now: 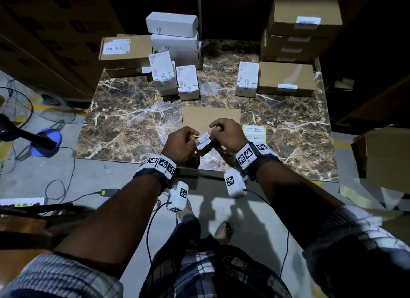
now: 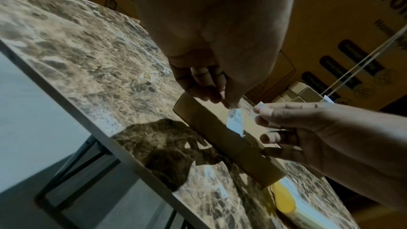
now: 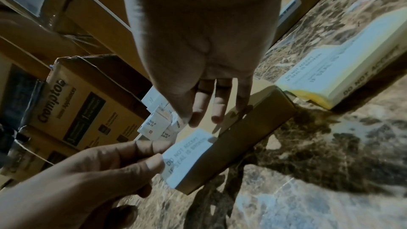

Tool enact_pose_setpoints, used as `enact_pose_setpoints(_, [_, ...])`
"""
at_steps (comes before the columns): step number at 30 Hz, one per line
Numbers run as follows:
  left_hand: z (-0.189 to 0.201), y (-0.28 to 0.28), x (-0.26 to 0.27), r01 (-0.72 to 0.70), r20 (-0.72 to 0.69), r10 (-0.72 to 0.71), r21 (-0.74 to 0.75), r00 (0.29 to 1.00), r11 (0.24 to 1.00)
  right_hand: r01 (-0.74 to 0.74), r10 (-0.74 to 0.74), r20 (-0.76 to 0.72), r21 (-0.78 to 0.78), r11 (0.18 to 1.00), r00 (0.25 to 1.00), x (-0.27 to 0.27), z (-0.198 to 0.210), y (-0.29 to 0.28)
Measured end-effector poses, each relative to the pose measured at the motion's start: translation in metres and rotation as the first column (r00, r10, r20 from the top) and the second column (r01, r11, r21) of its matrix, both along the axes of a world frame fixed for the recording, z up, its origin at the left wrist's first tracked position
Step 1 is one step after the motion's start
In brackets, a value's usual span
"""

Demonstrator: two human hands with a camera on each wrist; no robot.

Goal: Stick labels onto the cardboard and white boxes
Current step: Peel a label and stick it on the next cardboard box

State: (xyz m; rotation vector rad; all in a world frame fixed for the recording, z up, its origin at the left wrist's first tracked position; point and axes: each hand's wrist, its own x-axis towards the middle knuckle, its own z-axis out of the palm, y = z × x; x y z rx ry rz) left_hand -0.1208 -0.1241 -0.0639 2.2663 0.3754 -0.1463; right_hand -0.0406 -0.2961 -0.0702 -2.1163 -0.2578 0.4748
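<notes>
A white label (image 1: 203,140) reading "DO NOT ACCEPT IF SEAL IS BROKEN" hangs in the air between both hands, just above the near edge of a flat cardboard box (image 1: 210,116). My left hand (image 1: 196,138) pinches its left end between thumb and fingers. My right hand (image 1: 211,130) pinches its upper right corner. The right wrist view shows the label (image 3: 187,154) in front of the box's side (image 3: 246,137), held by the left hand (image 3: 158,154). In the left wrist view the label (image 2: 235,121) hangs from the left fingertips (image 2: 230,104).
A yellow-edged pad of labels (image 1: 254,130) lies right of the box on the marble table (image 1: 133,124). White boxes (image 1: 187,82) and labelled cardboard boxes (image 1: 287,79) stand along the back. A fan (image 1: 13,124) and cables are on the floor at left, and a carton (image 1: 386,155) at right.
</notes>
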Motion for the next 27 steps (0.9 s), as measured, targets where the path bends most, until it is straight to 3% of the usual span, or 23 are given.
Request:
enact_pose_setpoints(5, [0.003, -0.004, 0.002, 0.057, 0.002, -0.057, 0.010, 0.998, 0.998, -0.021, 0.021, -0.031, -0.024, 0.999, 0.999, 0.001, -0.003, -0.013])
enact_pose_setpoints(9, [0.002, -0.008, 0.005, 0.094, 0.027, -0.094, -0.016, 0.995, 0.995, -0.160, 0.158, -0.026, -0.121, 0.980, 0.987, 0.000, 0.001, -0.017])
enact_pose_setpoints(13, [0.004, -0.005, 0.017, 0.123, 0.001, -0.123, 0.011, 0.992, 0.992, -0.106, 0.104, -0.030, -0.092, 0.990, 0.994, 0.006, 0.007, -0.019])
enact_pose_setpoints(20, [-0.003, 0.005, 0.039, 0.197, -0.069, -0.190, 0.115, 0.979, 0.974, -0.126, 0.137, 0.039, -0.211, 0.969, 0.990, 0.009, 0.004, -0.013])
enact_pose_setpoints(27, [-0.016, 0.014, 0.041, 0.225, -0.062, -0.220, 0.093, 0.974, 0.970, -0.124, 0.123, -0.019, -0.288, 0.950, 0.992, 0.011, -0.003, -0.005])
